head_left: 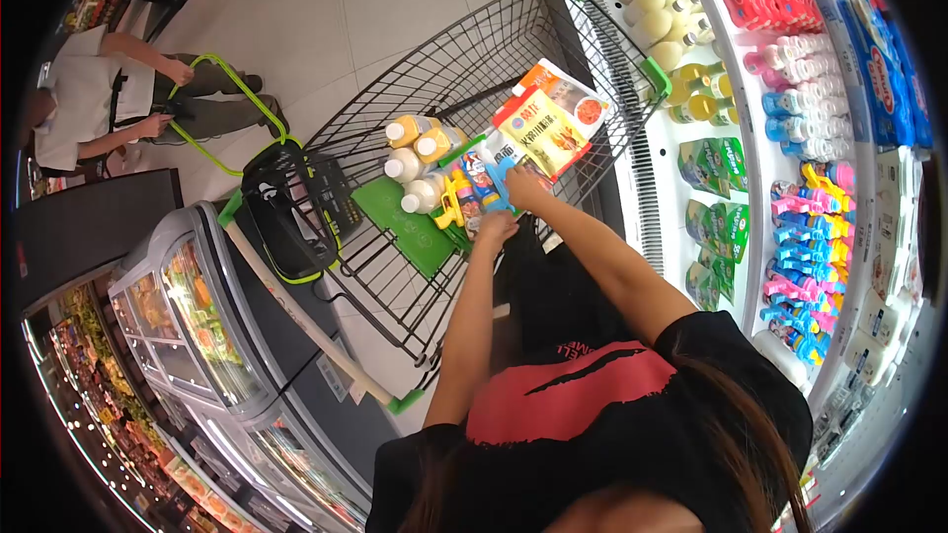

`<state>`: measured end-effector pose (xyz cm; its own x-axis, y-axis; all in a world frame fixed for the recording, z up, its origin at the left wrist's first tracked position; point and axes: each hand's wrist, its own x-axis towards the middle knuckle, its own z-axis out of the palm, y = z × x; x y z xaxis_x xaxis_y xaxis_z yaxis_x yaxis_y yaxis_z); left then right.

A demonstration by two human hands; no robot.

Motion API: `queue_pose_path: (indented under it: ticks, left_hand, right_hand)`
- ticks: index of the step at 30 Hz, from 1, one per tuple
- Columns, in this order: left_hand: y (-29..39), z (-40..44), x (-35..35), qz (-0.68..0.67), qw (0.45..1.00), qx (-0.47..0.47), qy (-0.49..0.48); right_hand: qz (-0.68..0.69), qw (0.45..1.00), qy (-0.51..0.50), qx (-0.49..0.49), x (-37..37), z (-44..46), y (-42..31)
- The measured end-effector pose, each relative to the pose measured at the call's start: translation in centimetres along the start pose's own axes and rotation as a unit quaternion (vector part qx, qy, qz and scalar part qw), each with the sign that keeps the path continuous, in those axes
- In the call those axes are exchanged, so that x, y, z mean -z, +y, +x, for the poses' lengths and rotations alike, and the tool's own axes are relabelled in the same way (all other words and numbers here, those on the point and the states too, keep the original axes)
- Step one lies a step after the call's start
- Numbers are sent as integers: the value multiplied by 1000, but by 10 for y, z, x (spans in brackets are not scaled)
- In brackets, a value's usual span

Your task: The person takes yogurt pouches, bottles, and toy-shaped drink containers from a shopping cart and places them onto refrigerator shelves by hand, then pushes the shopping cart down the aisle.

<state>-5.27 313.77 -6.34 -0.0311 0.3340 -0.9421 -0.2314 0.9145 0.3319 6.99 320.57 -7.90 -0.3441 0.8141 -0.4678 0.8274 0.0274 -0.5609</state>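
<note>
Over the shopping cart (415, 89), my left hand (497, 228) is closed at the lower end of a pack of small drink bottles (478, 181) with blue and yellow toy-like tops. My right hand (526, 189) grips the same pack by its blue part, fingers partly hidden. Just beyond my right hand lie a yellow-and-red food pouch (545, 130) and an orange-and-white packet (578, 99), near the cart's far end. White-capped bottles (423, 193) and orange-yellow juice bottles (440, 143) stand to the left of the pack. A green panel (405, 227) sits at the cart's near side.
On the right, a refrigerated shelf (731, 138) carries bottles, green pouches (713, 166) and similar toy-topped drinks (805, 257). A black basket with green handles (291, 207) rests at the cart's handle end. Another person (89, 99) stands at left, near a glass-fronted freezer (197, 306).
</note>
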Motion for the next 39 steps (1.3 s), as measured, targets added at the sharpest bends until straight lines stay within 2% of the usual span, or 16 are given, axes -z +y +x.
queue_pose_path:
  ticks: [2, 4, 5, 7, 8, 9, 10, 11, 13, 15, 20, 22, 27, 31, 33, 39]
  left_hand:
    - [8, 2, -11, -46, 999, -17, -20]
    - [-17, 28, 0, -71, 997, -22, -15]
    - [-28, 52, 7, 47, 998, -44, 27]
    - [-30, 66, 4, 169, 980, -65, 87]
    - [-32, 61, 4, 170, 977, -70, 109]
    - [-52, 88, 26, 272, 945, -182, 1]
    - [-44, 74, 24, 240, 960, -143, -5]
    - [-16, 41, 1, 67, 993, 10, 99]
    - [-14, 49, 12, 15, 997, 62, 41]
    - [-13, 46, 13, 3, 996, 65, 58]
    - [-25, 47, 26, -41, 998, 38, 38]
    - [-16, 46, 33, -63, 997, 24, 26]
    - [16, -5, 5, -112, 988, 48, -95]
    - [52, -46, -25, -245, 961, 22, -124]
    - [65, -63, -41, -227, 967, -23, -117]
    - [100, -119, -91, -229, 954, -154, -118]
  right_hand:
    - [-30, 998, 55, 32, 0, 24, 7]
    - [-47, 992, -113, -45, 4, 29, 1]
    - [-46, 992, -112, -42, 2, 33, -3]
    - [-284, 938, -195, 45, -4, 34, -10]
    - [-209, 974, -77, -28, -7, 30, -13]
    - [-126, 987, 49, -92, -7, 28, -19]
    - [-162, 982, 90, -46, -7, 27, -20]
    - [-198, 971, 131, 0, -8, 24, -17]
    - [-226, 963, 124, 79, -23, 34, 5]
    - [-158, 986, -13, 55, 10, 37, -6]
    - [-196, 972, -31, 126, 2, 66, -3]
    - [-241, 950, -114, 161, 23, 67, -17]
    - [-230, 949, -143, 163, 55, 44, -47]
    - [-140, 977, -128, 101, 90, 17, -37]
    - [1, 998, -48, 27, 101, 8, -29]
    - [209, 971, 120, 11, 137, -52, -15]
